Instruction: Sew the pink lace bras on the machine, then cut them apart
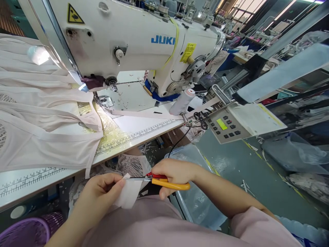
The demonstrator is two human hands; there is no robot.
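Observation:
My left hand point(104, 193) pinches the edge of a pale fabric piece point(130, 195) just in front of my lap. In my right hand point(174, 173) is a pair of scissors point(171, 184) with one orange and one red handle. Their blades point left and lie across the fabric's upper edge, close to my left fingertips. Pale lace-trimmed garments point(48, 147) are spread over the sewing table to the left. More lace fabric point(132, 164) hangs below the table edge behind the blades.
A white JUKI sewing machine point(138, 44) stands over the table point(144, 135), whose front edge carries a ruler scale. To its right are a thread cone point(182, 102) and a control box point(228, 125). A clear plastic bin point(203, 192) sits at right, a purple basket point(28, 231) at lower left.

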